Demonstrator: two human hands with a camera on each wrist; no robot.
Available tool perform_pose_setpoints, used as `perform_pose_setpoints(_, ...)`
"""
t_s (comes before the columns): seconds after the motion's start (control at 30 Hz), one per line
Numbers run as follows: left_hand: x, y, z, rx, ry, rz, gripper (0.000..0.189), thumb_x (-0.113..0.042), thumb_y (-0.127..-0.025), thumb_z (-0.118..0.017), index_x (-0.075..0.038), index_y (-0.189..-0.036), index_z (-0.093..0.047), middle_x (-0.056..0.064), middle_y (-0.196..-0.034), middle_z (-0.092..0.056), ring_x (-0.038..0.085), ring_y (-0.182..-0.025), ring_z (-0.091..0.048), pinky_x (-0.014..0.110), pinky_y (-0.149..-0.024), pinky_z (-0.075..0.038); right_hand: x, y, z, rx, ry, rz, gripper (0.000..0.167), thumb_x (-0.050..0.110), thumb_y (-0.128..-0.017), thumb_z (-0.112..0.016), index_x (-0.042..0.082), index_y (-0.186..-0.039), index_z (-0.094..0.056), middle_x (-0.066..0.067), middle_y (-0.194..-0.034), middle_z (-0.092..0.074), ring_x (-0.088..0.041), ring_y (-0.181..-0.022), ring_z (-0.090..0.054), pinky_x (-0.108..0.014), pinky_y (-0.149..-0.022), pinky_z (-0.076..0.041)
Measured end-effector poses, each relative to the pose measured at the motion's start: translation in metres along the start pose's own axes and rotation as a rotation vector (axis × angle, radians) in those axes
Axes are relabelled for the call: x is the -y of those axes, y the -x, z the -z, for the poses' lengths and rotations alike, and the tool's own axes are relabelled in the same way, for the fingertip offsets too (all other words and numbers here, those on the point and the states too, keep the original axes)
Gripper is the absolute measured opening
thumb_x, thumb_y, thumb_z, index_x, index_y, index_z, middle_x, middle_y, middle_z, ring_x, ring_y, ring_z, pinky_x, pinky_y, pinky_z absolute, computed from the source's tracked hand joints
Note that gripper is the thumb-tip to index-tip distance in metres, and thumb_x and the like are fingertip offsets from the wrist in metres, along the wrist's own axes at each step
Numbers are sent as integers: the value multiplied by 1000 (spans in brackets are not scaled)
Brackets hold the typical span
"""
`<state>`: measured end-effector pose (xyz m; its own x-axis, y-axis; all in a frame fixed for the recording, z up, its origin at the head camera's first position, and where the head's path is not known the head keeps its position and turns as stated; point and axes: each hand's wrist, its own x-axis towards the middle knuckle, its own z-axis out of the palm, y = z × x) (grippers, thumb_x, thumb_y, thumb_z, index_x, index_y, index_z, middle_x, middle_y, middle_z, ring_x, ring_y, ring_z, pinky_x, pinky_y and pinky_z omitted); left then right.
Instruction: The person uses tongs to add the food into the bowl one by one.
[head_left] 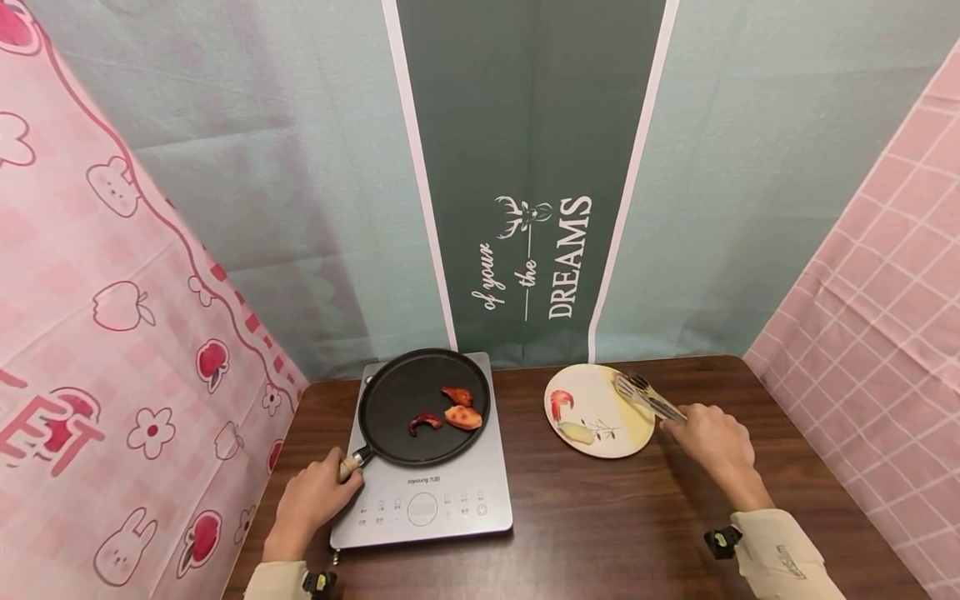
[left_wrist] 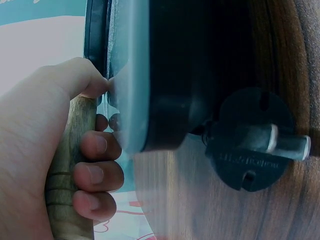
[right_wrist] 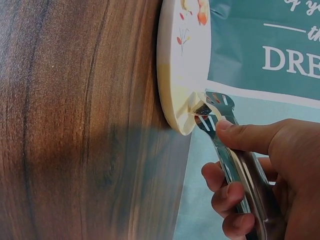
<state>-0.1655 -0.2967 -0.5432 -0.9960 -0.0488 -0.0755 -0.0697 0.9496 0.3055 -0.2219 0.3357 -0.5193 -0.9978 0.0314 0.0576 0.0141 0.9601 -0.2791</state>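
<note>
My left hand [head_left: 318,492] grips the wooden handle [left_wrist: 70,175] of a black frying pan [head_left: 405,400], fingers curled round it. In the pan lie a reddish-brown piece like a drumstick [head_left: 457,396], an orange-brown slab [head_left: 463,417] and a curved dark red piece [head_left: 425,424]. My right hand [head_left: 712,442] holds metal tongs [right_wrist: 245,175], whose slotted ends are over the right rim of a round plate [head_left: 600,446]. Beside the tong ends is a small dark piece [head_left: 639,382]; whether they pinch it I cannot tell. A red shrimp shape [head_left: 560,405] and a pale yellow oval piece [head_left: 576,432] show on the plate's left.
Under the pan is a silver induction cooker [head_left: 450,525] with touch controls along its front. The brown wooden table [head_left: 600,525] backs onto a green and grey cloth [head_left: 517,125]. Pink printed cloths [head_left: 187,333] hang at both sides.
</note>
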Motion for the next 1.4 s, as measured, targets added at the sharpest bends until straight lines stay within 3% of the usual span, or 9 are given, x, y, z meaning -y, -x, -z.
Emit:
perform_pose_setpoints(0.4,-1,1,1,1,3,5,29,-37,-95,-65,-11,-94,-53,5,-67,-53,23,-58,-50,43,-55,-40,-1,1,0,16,-7,0,40,40,-96,-71,6,-117,-77,-28,-90,-73,-42,-63,-64,-53,-50,-44)
perform_pose_setpoints(1.07,-1,1,1,-5,5,3,28,-36,-94,-66,-12,-93,-52,4,-67,-52,23,-58,-49,41,-55,-39,4,1,6,-41,6,16,38,38,-94,-74,6,-114,-77,-26,-85,-72,-43,-62,-62,-54,-49,-43)
perform_pose_setpoints(1.4,-2,1,1,-4,5,1,29,-37,-94,-66,-11,-94,-53,5,-68,-53,23,-59,-49,42,-55,-39,12,1,17,-32,23,29,45,40,-96,-73,5,-124,-74,-30,-92,-72,-45,-65,-64,-55,-51,-44)
